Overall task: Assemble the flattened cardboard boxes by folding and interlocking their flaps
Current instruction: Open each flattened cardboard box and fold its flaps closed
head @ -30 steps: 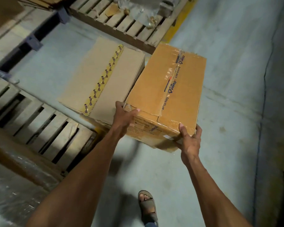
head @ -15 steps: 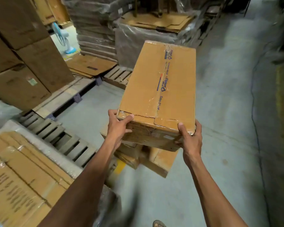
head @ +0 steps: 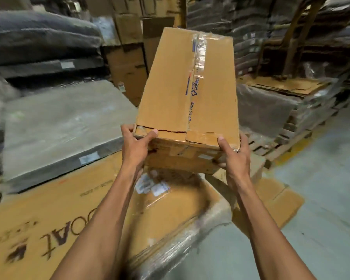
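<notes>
Left grip [head: 136, 145] and right grip [head: 233, 156] clasp near corners of the taped cardboard box [head: 170, 87].

Blue print on the cardboard box [head: 170, 87], dark letters on a flat sheet
Just past the thumb of the right hand [head: 235, 158], along the clear tape strip [head: 199, 63], blue print reads "Extra 5% off"; farther from the fingertips comes "lipkart", its first letter unclear, with a smaller blurred word beside it. Below the wrist of the left hand [head: 134, 146], the flat cardboard sheet [head: 49, 199] bears large dark letters "OAT", upside down; the white labels [head: 160, 188] under the fingers are unreadable
</notes>
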The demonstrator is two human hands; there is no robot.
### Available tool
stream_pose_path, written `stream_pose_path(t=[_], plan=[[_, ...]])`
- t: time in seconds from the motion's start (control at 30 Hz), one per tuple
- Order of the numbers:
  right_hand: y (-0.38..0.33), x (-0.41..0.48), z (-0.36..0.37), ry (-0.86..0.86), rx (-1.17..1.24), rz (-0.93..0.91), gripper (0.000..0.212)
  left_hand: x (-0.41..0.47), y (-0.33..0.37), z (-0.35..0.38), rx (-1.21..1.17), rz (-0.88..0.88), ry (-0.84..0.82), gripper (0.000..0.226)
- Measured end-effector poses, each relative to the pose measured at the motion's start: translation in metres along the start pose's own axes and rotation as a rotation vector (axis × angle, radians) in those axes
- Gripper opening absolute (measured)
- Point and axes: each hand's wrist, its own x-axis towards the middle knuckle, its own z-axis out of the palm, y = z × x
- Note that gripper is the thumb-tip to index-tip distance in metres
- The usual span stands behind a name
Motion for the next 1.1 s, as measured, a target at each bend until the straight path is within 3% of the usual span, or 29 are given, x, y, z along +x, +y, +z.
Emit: stream_pose_path(t=[0.2, 0.4, 0.6, 0.8, 0.9, 1.0, 1.07, 1.1], plan=[[-0.018, -0.089, 0.085, -0.293, -0.057, 0.029, 0.045, -0.067, 0.01, -0.136, -0.037, -0.09, 0.315, 0.046], [-0.006, -0.146, 0.116, -0.497, -0.092, 0.122, 0.051, -0.139, -0.013, -0.199, -0.083, -0.151, 0.53, 0.044], [0.019, -0.169, 0.092, -0.562, -0.206, 0.146, 0.063, -0.198, -0.037, -0.198, -0.124, -0.264, 0.584, 0.047], [0.038, -0.167, 0.053, -0.525, -0.313, 0.166, 0.064, -0.235, -0.066, -0.162, -0.088, -0.355, 0.581, 0.042], [0.055, -0.173, 0.041, -0.511, -0.18, 0.215, 0.044, -0.244, -0.082, -0.152, 0.086, -0.38, 0.576, 0.047], [0.088, -0.189, 0.028, -0.228, 0.165, 0.434, 0.017, -0.246, -0.092, -0.153, 0.325, -0.385, 0.539, 0.065], [0.121, -0.204, 0.021, -0.095, 0.241, 0.6, 0.013, -0.247, -0.093, -0.153, 0.561, -0.243, 0.573, 0.079], [0.139, -0.213, 0.019, -0.111, 0.229, 0.691, 0.013, -0.248, -0.092, -0.15, 0.704, -0.134, 0.575, 0.081]])
